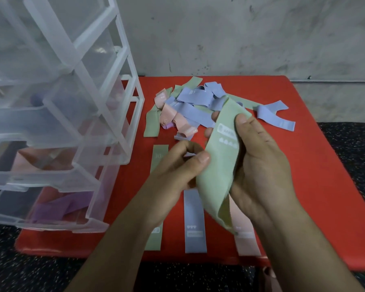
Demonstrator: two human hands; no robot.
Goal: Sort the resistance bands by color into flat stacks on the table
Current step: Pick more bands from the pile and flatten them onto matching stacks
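**Q:** Head view: how far along is the sort?

**A:** Under way, by the look of it. Three flat strips lie side by side at the near edge of the red table (303, 165). A green stack (155, 241) is on the left, a blue stack (195, 220) in the middle and a pink stack (248, 243) on the right, all partly hidden by the arms. How many bands each holds cannot be told.

**Q:** And the hands?

**A:** Both hold one green band (217, 171) above the stacks. The left hand (183, 163) pinches its left edge between thumb and fingers. The right hand (259, 159) grips its right side, thumb on the printed face, fingertips behind.

**Q:** What is left?

**A:** Most of it, apparently. A tangled heap (190, 108) of green, blue and pink bands lies at the far side of the table, with one purple bit showing. The held band likely belongs on the green stack, near left. More bands show inside the clear drawer unit (72, 123) on the left; whether they count is unclear.
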